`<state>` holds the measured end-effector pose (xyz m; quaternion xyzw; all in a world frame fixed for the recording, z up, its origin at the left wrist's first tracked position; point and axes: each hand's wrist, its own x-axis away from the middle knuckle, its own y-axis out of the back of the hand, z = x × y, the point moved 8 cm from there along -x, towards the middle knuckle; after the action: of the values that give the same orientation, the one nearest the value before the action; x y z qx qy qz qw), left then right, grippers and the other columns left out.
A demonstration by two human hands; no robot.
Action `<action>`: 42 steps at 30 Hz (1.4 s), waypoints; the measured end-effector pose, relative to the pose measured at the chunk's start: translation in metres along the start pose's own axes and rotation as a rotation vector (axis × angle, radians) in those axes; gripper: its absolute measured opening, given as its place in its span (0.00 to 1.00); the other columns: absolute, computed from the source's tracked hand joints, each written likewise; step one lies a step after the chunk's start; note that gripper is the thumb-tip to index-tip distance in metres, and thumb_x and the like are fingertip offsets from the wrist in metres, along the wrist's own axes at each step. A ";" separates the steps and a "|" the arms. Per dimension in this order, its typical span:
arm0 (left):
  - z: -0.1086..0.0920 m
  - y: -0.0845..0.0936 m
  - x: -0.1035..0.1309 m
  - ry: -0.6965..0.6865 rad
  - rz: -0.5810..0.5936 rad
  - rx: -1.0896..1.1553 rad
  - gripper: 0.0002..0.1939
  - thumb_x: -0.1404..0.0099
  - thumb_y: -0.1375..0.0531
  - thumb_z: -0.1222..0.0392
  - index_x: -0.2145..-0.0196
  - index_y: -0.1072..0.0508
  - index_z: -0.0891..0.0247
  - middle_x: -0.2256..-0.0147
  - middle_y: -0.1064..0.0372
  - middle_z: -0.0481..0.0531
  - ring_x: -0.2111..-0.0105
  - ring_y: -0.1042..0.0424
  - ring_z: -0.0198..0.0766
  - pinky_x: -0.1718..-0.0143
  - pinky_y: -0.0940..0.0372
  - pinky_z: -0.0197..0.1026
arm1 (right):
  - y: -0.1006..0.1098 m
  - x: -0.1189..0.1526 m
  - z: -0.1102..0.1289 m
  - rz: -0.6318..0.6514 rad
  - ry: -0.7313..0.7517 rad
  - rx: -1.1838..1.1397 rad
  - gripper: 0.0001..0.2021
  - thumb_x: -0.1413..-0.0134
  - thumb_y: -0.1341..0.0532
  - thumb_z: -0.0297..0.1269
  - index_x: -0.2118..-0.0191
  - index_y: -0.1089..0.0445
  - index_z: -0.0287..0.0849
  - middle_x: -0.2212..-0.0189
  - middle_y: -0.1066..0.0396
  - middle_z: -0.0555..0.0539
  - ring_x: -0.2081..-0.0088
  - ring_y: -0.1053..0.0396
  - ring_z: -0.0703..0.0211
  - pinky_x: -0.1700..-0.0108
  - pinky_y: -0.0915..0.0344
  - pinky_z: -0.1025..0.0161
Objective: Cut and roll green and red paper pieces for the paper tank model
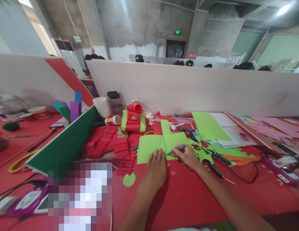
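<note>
My left hand (157, 168) lies flat with its fingers stretched over a sheet of light green paper (148, 144). In my right hand (188, 156) is a grey-blue pen (177, 149), its tip down on the green paper near a dark line between two halves; I cannot tell whether that is a fold, a drawn line or two sheets. To the left on the red table lies a cut green paper circle (129, 179). Right of my right hand are green paper offcuts (204, 154) and teal-handled pliers (218, 160).
Pleated red paper strips (101, 141) and a red-green paper model with a star (133, 117) stand to the left, near a white cup (101, 107) and a dark bottle (115, 102). A green board (65, 141) and a white partition (188, 89) border the place.
</note>
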<state>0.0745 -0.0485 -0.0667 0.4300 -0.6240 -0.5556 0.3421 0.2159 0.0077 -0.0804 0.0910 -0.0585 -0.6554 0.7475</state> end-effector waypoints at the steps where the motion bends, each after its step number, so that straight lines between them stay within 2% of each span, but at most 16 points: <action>1: 0.000 0.000 0.000 0.000 0.000 -0.001 0.29 0.27 0.58 0.54 0.36 0.44 0.75 0.34 0.52 0.66 0.34 0.50 0.53 0.36 0.50 0.55 | 0.000 0.000 -0.001 0.003 0.001 -0.003 0.13 0.48 0.38 0.46 0.67 0.28 0.39 0.77 0.26 0.47 0.81 0.32 0.61 0.81 0.38 0.68; 17: -0.001 0.001 0.000 -0.003 -0.006 -0.012 0.28 0.27 0.58 0.55 0.36 0.43 0.74 0.34 0.50 0.66 0.34 0.50 0.53 0.36 0.49 0.55 | -0.001 0.002 0.005 0.028 0.015 0.078 0.13 0.48 0.39 0.44 0.71 0.29 0.38 0.79 0.27 0.49 0.84 0.35 0.66 0.81 0.38 0.70; 23: 0.000 0.000 0.000 -0.018 -0.044 -0.015 0.28 0.27 0.58 0.55 0.36 0.42 0.72 0.35 0.49 0.66 0.34 0.49 0.53 0.37 0.49 0.56 | -0.003 0.002 0.005 0.054 0.020 0.096 0.12 0.49 0.39 0.43 0.72 0.29 0.38 0.81 0.27 0.49 0.83 0.35 0.65 0.81 0.38 0.70; 29: -0.001 0.001 0.000 -0.004 -0.003 -0.006 0.28 0.27 0.58 0.55 0.36 0.43 0.75 0.34 0.51 0.67 0.34 0.50 0.54 0.36 0.49 0.56 | -0.002 0.002 0.006 0.049 0.018 0.114 0.11 0.48 0.39 0.42 0.72 0.29 0.38 0.80 0.27 0.49 0.83 0.35 0.65 0.81 0.38 0.70; 35: 0.000 0.002 0.001 -0.013 -0.030 -0.007 0.28 0.27 0.58 0.55 0.36 0.43 0.72 0.34 0.50 0.66 0.34 0.49 0.52 0.37 0.49 0.55 | -0.004 0.003 0.007 0.057 0.008 0.089 0.11 0.49 0.39 0.42 0.73 0.29 0.38 0.81 0.28 0.50 0.83 0.35 0.65 0.82 0.39 0.70; 38: 0.000 0.001 0.001 -0.017 -0.030 -0.012 0.28 0.27 0.58 0.55 0.36 0.43 0.72 0.35 0.50 0.66 0.34 0.49 0.53 0.37 0.49 0.55 | 0.000 0.001 0.007 0.028 0.005 0.022 0.12 0.50 0.38 0.44 0.72 0.29 0.38 0.82 0.29 0.50 0.84 0.36 0.65 0.82 0.40 0.69; 42: 0.000 0.002 0.002 -0.024 -0.036 -0.031 0.28 0.27 0.58 0.54 0.36 0.42 0.71 0.35 0.48 0.65 0.35 0.48 0.52 0.37 0.48 0.54 | 0.017 -0.007 0.012 -0.085 0.079 -0.102 0.13 0.50 0.37 0.45 0.72 0.27 0.38 0.80 0.28 0.49 0.81 0.36 0.65 0.80 0.37 0.68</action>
<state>0.0737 -0.0502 -0.0647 0.4291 -0.6117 -0.5763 0.3310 0.2290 0.0159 -0.0643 0.0809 0.0085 -0.6847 0.7243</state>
